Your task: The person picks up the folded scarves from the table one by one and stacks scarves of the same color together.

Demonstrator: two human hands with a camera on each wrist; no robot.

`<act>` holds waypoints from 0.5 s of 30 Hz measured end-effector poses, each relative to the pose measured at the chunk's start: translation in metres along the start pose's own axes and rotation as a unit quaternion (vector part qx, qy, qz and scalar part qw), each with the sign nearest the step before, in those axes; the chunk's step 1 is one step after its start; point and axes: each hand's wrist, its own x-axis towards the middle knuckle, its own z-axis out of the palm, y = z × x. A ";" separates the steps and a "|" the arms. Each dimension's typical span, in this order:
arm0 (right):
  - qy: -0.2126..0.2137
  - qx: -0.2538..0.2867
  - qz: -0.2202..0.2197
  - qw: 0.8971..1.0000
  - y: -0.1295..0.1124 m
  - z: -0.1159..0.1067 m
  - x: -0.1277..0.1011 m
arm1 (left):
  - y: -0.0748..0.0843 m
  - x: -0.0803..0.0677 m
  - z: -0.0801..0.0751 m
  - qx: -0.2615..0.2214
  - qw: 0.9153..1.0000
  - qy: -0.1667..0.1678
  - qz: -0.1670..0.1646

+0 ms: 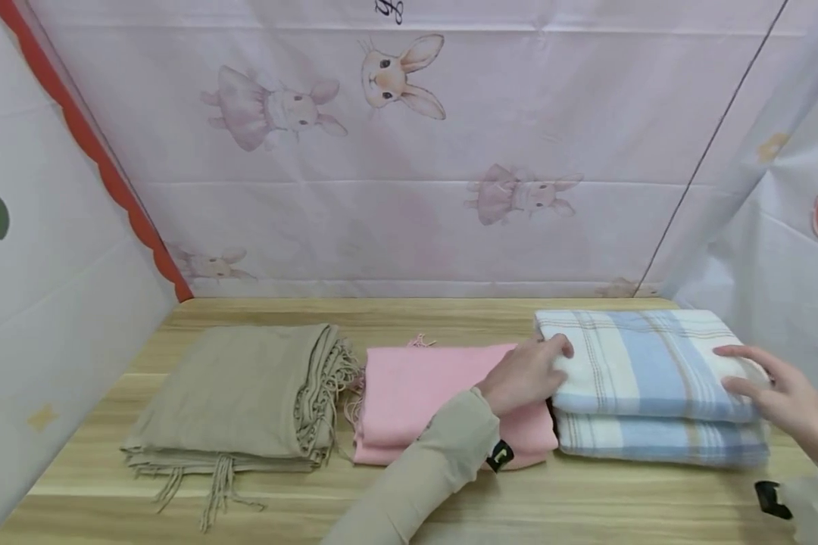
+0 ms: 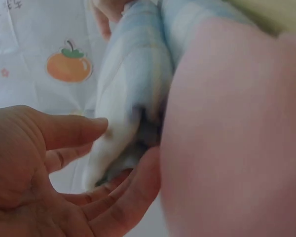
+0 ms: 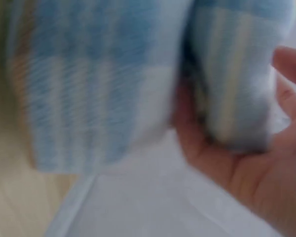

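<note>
A white and light-blue plaid blanket (image 1: 654, 371), folded into two thick layers, lies at the right of the table. At its left end my left hand (image 1: 528, 375) holds the upper layer, thumb on top and fingers by the folded edge (image 2: 123, 133). My right hand (image 1: 787, 397) grips the opposite end. In the right wrist view, its fingers (image 3: 212, 163) reach between the two layers, with the thumb on the upper side. A folded pink scarf (image 1: 416, 386) lies beneath my left wrist, close against the plaid blanket.
To the left lies a folded khaki scarf (image 1: 238, 393) with fringe spilling over the wooden table (image 1: 300, 507). A rabbit-printed sheet (image 1: 382, 227) hangs behind the table. White printed sheets stand at the left (image 1: 54, 325) and right (image 1: 743, 265) sides.
</note>
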 end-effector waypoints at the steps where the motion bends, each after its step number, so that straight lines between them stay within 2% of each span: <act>1: 0.009 -0.015 -0.003 1.000 -0.004 0.000 0.000 | -0.003 -0.003 -0.004 0.010 1.000 0.002 0.012; 3: 0.036 -0.053 -0.011 0.998 -0.012 0.001 0.001 | -0.010 -0.010 -0.014 0.035 0.998 0.017 0.042; 5: 0.070 -0.083 -0.009 0.994 -0.019 0.003 0.002 | -0.019 -0.018 -0.023 0.081 0.993 0.042 0.081; 7: 0.092 -0.096 0.006 0.991 -0.029 0.005 0.003 | -0.029 -0.028 -0.032 0.147 0.980 0.070 0.116; 9: 0.120 -0.109 0.009 0.987 -0.036 0.008 0.005 | -0.038 -0.039 -0.042 0.220 0.960 0.098 0.140; 10: 0.132 -0.112 0.007 0.985 -0.040 0.010 0.005 | -0.043 -0.045 -0.048 0.246 0.952 0.107 0.146; 12: 0.152 -0.131 -0.014 0.980 -0.046 0.014 0.007 | -0.055 -0.059 -0.060 0.279 0.941 0.121 0.147; 15: 0.149 -0.161 -0.039 0.975 -0.055 0.020 0.009 | -0.077 -0.086 -0.081 0.287 0.939 0.142 0.126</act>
